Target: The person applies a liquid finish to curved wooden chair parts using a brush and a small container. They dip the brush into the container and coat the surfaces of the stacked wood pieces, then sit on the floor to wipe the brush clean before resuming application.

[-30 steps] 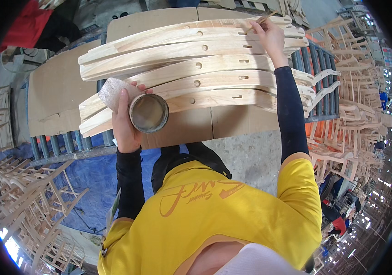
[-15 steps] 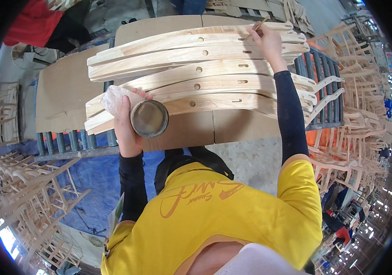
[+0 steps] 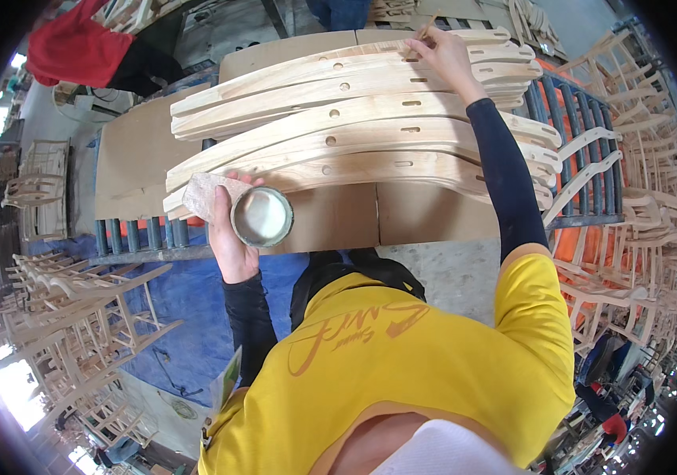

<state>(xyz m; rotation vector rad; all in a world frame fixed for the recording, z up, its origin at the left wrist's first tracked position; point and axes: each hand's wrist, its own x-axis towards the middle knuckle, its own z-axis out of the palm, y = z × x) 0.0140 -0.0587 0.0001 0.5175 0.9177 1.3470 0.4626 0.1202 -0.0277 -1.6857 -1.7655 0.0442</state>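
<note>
Several long, curved pale wooden pieces (image 3: 370,137) lie side by side, each with a round hole and a slot where their faces show. My left hand (image 3: 232,249) is closed around a small round cup (image 3: 289,221) with a whitish inside, held by the near edge of the wood. A pale, crumpled cloth or pad (image 3: 202,195) is in that same hand. Over the far pieces, my right hand (image 3: 443,57) pinches a thin wooden stick (image 3: 427,28); its lower tip is hidden by the fingers.
Cardboard (image 3: 425,212) covers a blue-grey metal rack (image 3: 148,239) under the wood. Two lighter curved pieces (image 3: 588,180) stick out at right. Stacked wooden chair frames (image 3: 89,317) stand at left, with more at right. A person in a red top (image 3: 77,47) is at far left.
My right hand has shifted slightly left and farther along the far pieces, with the stick. The cup in my left hand is tilted differently, showing a brighter inside. The whole view has shifted.
</note>
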